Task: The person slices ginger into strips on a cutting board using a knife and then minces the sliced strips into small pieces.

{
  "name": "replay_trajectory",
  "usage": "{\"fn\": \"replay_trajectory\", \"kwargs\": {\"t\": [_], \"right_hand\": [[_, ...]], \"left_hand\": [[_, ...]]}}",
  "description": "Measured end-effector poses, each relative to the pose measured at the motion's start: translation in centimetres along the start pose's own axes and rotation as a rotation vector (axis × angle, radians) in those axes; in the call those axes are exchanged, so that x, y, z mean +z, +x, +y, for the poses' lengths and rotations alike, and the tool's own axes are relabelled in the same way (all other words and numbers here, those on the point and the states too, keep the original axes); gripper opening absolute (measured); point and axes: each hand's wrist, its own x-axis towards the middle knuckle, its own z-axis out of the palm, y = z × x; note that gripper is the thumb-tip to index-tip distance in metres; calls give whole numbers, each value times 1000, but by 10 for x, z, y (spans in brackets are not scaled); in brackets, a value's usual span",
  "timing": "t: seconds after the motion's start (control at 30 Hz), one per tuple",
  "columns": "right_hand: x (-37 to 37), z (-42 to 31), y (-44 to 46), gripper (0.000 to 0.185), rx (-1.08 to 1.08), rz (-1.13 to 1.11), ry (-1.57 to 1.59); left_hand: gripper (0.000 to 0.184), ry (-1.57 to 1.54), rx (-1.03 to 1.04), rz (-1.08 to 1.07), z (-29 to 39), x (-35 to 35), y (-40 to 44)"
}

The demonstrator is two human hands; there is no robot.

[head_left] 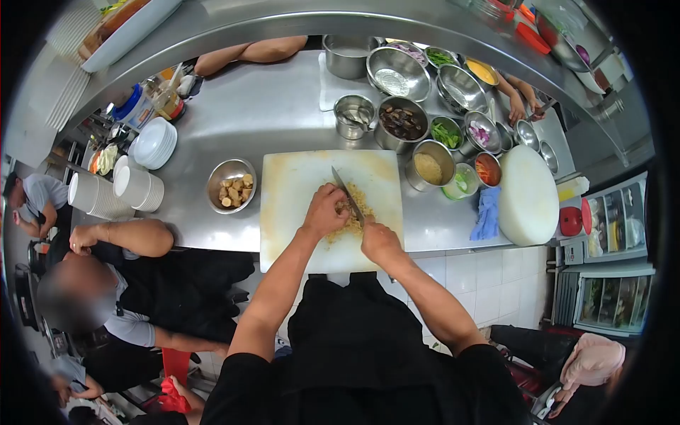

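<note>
On a white cutting board (pixel 290 177) lies a pile of finely chopped, pale yellow pieces that look like ginger (pixel 363 201). My right hand (pixel 381 243) is closed round the handle of a kitchen knife (pixel 345 185), whose blade points away from me and leans left across the pile. Left of the blade, my left hand (pixel 327 210) has its fingers bunched over some of the ginger; the fingertips are partly hidden. A steel bowl (pixel 214 185) with peeled ginger chunks (pixel 236 191) stands left of the board.
Several steel pots and bowls, one with dark mushrooms (pixel 401 122), crowd the back right. A blue cloth (pixel 486 214) and a round white block (pixel 529 196) lie right. White tubs (pixel 139 185) stand left, near a co-worker's arm (pixel 134 237). An overhead shelf (pixel 283 27) crosses the back.
</note>
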Motion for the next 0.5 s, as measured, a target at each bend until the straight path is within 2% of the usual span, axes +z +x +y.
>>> {"fn": "replay_trajectory", "kwargs": {"t": [0.1, 0.17, 0.3, 0.37, 0.4, 0.47, 0.5], "right_hand": [[-38, -15, -8, 25, -72, -66, -15], [-56, -35, -26, 26, 26, -64, -19], [-3, -25, -7, 25, 3, 38, -46], [-7, -16, -10, 20, -4, 86, -18], [-20, -15, -11, 20, -2, 69, 13], [-40, -13, -24, 20, 21, 44, 35], [-49, -14, -29, 20, 50, 71, 48]], "left_hand": [[19, -16, 52, 199, 2, -3, -8], [19, -55, -13, 251, 0, -2, -13], [17, -103, -137, 258, -4, -4, -14], [27, 32, -110, 439, -23, -4, -17], [27, 17, -95, 434, -36, -7, -10], [40, 299, -111, 346, -58, -7, -7], [40, 288, -105, 340, -57, -3, -2]]}}
